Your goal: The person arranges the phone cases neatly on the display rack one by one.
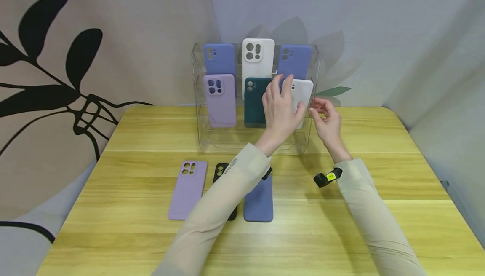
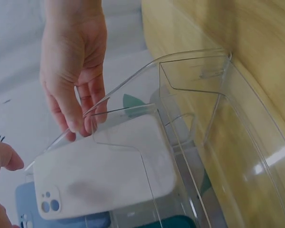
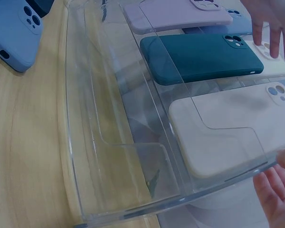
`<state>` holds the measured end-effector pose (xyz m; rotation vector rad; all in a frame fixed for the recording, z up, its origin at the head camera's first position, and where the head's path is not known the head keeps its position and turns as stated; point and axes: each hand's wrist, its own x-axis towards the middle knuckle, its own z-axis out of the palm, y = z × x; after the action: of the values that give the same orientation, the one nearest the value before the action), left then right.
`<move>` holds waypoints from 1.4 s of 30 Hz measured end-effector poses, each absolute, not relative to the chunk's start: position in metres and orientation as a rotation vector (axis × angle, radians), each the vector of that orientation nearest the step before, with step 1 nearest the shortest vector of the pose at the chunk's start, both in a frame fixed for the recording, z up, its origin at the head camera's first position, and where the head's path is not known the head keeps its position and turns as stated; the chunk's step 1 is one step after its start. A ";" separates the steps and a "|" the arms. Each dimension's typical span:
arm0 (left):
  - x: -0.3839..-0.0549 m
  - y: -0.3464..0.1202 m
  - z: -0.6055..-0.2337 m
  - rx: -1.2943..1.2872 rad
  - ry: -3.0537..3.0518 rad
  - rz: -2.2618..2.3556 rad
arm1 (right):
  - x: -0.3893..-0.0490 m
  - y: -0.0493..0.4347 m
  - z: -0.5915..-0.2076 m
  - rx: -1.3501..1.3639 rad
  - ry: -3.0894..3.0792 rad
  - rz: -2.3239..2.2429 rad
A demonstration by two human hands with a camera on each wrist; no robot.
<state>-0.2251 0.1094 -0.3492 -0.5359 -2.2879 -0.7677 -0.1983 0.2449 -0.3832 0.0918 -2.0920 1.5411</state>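
A clear acrylic display stand [image 1: 202, 138] holds phone cases in two visible tiers. My left hand [image 1: 279, 109] hovers in front of its right part, fingers spread upward and thumb apart. Just beside that hand leans a white phone case [image 2: 109, 166] in the front tier, partly covered by it in the head view. My right hand [image 1: 327, 125] is at the stand's right side, thumb and fingertips pinching the edge of the clear side panel [image 3: 218, 183]. A dark green phone case [image 3: 204, 59] stands to the left of the white one.
Front left is a lilac case [image 1: 223, 107]; behind stand a tall white case [image 1: 261, 67] and two blue cases [image 1: 219, 59]. On the wooden table [image 1: 360, 234] lie another lilac case [image 1: 187, 191], a black case [image 1: 218, 170] and a blue case [image 1: 259, 204], partly under the left sleeve.
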 end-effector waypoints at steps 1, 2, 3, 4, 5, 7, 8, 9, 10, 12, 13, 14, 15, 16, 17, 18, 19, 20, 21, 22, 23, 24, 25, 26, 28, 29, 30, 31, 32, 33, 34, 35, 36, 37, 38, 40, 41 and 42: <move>-0.224 0.107 -0.349 -0.544 -2.284 -0.776 | -0.198 0.245 -0.383 0.091 -2.089 1.540; -0.222 0.105 -0.349 -0.552 -2.284 -0.785 | -0.198 0.245 -0.384 0.091 -2.089 1.536; -0.221 0.102 -0.349 -0.560 -2.281 -0.796 | -0.198 0.246 -0.384 0.090 -2.091 1.532; -0.220 0.099 -0.349 -0.565 -2.278 -0.805 | -0.198 0.246 -0.384 0.090 -2.090 1.531; -0.218 0.096 -0.350 -0.571 -2.276 -0.814 | -0.198 0.246 -0.384 0.090 -2.093 1.529; -0.215 0.090 -0.351 -0.581 -2.271 -0.831 | -0.198 0.245 -0.384 0.090 -2.098 1.526; -0.214 0.087 -0.352 -0.587 -2.267 -0.839 | -0.198 0.245 -0.384 0.089 -2.099 1.527; -0.213 0.084 -0.353 -0.592 -2.262 -0.846 | -0.198 0.245 -0.384 0.086 -2.100 1.529; -0.211 0.081 -0.354 -0.597 -2.258 -0.846 | -0.198 0.245 -0.384 0.085 -2.100 1.532; -0.209 0.075 -0.357 -0.611 -2.246 -0.848 | -0.197 0.245 -0.384 0.081 -2.101 1.537; -0.208 0.071 -0.359 -0.618 -2.240 -0.844 | -0.197 0.245 -0.384 0.081 -2.101 1.542; -0.207 0.068 -0.361 -0.624 -2.235 -0.837 | -0.198 0.245 -0.384 0.079 -2.101 1.545; -0.206 0.065 -0.362 -0.630 -2.231 -0.828 | -0.198 0.245 -0.384 0.079 -2.099 1.547; -0.205 0.062 -0.364 -0.635 -2.229 -0.822 | -0.198 0.245 -0.384 0.080 -2.097 1.550; -0.204 0.059 -0.366 -0.640 -2.228 -0.816 | -0.198 0.246 -0.384 0.081 -2.094 1.551; -0.203 0.056 -0.368 -0.644 -2.230 -0.807 | -0.198 0.246 -0.384 0.084 -2.091 1.553; -0.203 0.053 -0.370 -0.646 -2.232 -0.798 | -0.198 0.246 -0.384 0.087 -2.089 1.553; -0.202 0.051 -0.372 -0.646 -2.234 -0.791 | -0.198 0.246 -0.385 0.088 -2.087 1.551; -0.201 0.048 -0.374 -0.647 -2.236 -0.786 | -0.198 0.246 -0.385 0.093 -2.082 1.557; -0.201 0.046 -0.376 -0.647 -2.235 -0.786 | -0.198 0.247 -0.385 0.095 -2.081 1.558; -0.200 0.043 -0.377 -0.646 -2.233 -0.787 | -0.198 0.247 -0.385 0.099 -2.078 1.562; -0.199 0.040 -0.379 -0.645 -2.229 -0.791 | -0.198 0.247 -0.385 0.102 -2.076 1.563; -0.198 0.038 -0.381 -0.645 -2.226 -0.795 | -0.198 0.247 -0.385 0.105 -2.075 1.566; -0.197 0.035 -0.383 -0.645 -2.224 -0.801 | -0.198 0.247 -0.385 0.107 -2.072 1.571; -0.195 0.030 -0.386 -0.648 -2.223 -0.821 | -0.199 0.246 -0.385 0.108 -2.069 1.577; -0.194 0.027 -0.388 -0.646 -2.229 -0.825 | -0.199 0.246 -0.385 0.108 -2.069 1.582; -0.192 0.024 -0.389 -0.645 -2.237 -0.828 | -0.199 0.246 -0.385 0.106 -2.071 1.581; -0.191 0.021 -0.391 -0.643 -2.246 -0.829 | -0.199 0.246 -0.385 0.105 -2.068 1.588; -0.190 0.017 -0.392 -0.641 -2.252 -0.836 | -0.200 0.246 -0.385 0.101 -2.065 1.595; -0.190 0.014 -0.393 -0.638 -2.256 -0.845 | -0.200 0.246 -0.385 0.097 -2.064 1.598; -0.189 0.011 -0.394 -0.632 -2.260 -0.852 | -0.200 0.246 -0.385 0.094 -2.063 1.601; -0.188 0.008 -0.395 -0.626 -2.262 -0.863 | -0.200 0.246 -0.385 0.093 -2.062 1.606; -0.187 0.005 -0.396 -0.619 -2.263 -0.876 | -0.200 0.246 -0.386 0.093 -2.059 1.610; -0.186 0.001 -0.398 -0.609 -2.263 -0.888 | -0.200 0.247 -0.386 0.095 -2.055 1.617; -0.185 -0.003 -0.399 -0.598 -2.263 -0.901 | -0.200 0.247 -0.386 0.096 -2.056 1.618; -0.182 -0.011 -0.404 -0.573 -2.279 -0.913 | -0.200 0.247 -0.386 0.099 -2.058 1.619; -0.181 -0.015 -0.406 -0.560 -2.293 -0.917 | -0.200 0.247 -0.386 0.100 -2.058 1.620; -0.179 -0.019 -0.409 -0.547 -2.312 -0.919 | -0.200 0.247 -0.386 0.099 -2.060 1.619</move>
<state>-0.1790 -0.0193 -0.4089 -0.5467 -2.3115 -0.9187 -0.1995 0.2470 -0.3857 0.0988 -2.0600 1.6187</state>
